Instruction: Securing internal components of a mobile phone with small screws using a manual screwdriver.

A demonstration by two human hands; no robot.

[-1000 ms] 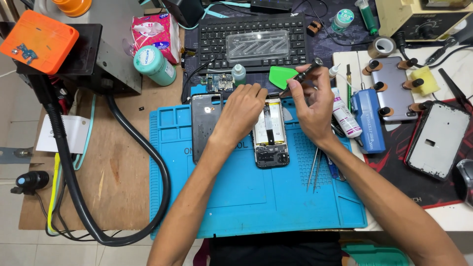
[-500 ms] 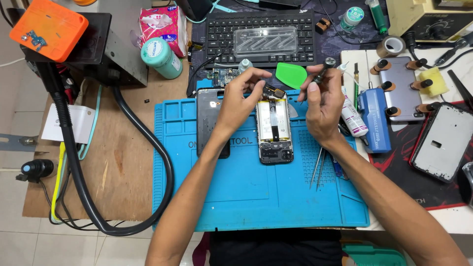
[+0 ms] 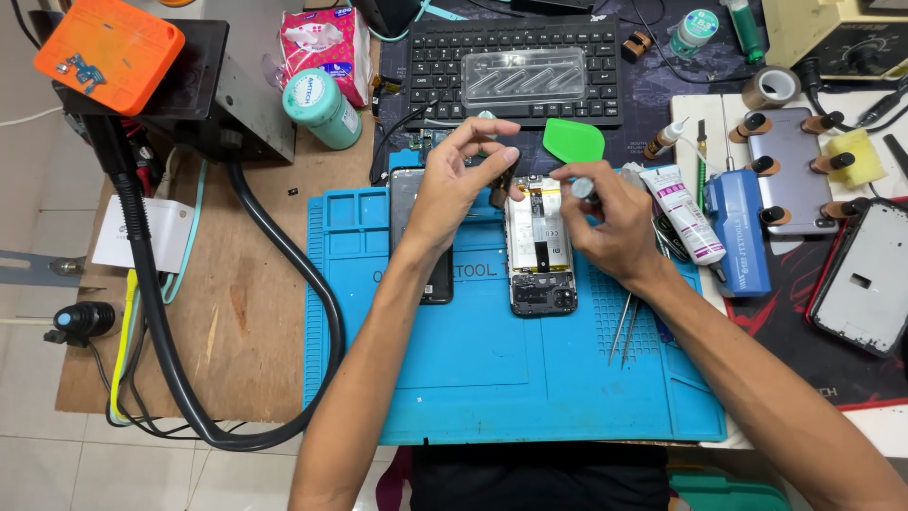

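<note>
Table (image 3: 246, 322): brown wooden top, carries all items below.

Mat (image 3: 492, 369): blue work mat, centre of table, moulded trays along its upper edge.

Hose (image 3: 284, 312): thick black hose, loops from the black unit (image 3: 218, 90) at upper left down round the mat's left side.

Keyboard (image 3: 515, 66): black, behind the mat; clear plastic tray (image 3: 536, 78) rests on its keys.

Orange box (image 3: 109, 52): on top of the black unit, upper left.

Grey phone (image 3: 790, 170): right of mat, held in a jig by black-tipped clamps.

Frame (image 3: 865, 274): grey phone shell, far right, on a red-and-black pad.

Opened phone (image 3: 539, 251): back removed, battery and board showing, lies upright on the mat between both hands.

Black phone (image 3: 421, 237): flat on the mat, just left of the opened phone, partly under the left wrist.

Blue case (image 3: 736, 232): right edge of mat, upright.

Left hand (image 3: 454, 185): above the opened phone's top-left corner; fingers (image 3: 506, 156) nearly closed, pinching a small dark part; what the part is cannot be told.

Right hand (image 3: 615, 222): at the opened phone's right side; fingers curled tight round a slim tool with a round silver cap (image 3: 583, 187).

Pick (image 3: 573, 142): green plastic, just behind the hands, before the keyboard.

Tube (image 3: 679, 213): white, beside the right hand.

Tweezers (image 3: 624, 326): metal, on the mat beneath the right wrist.

Tape roll (image 3: 771, 87): upper right.
</note>
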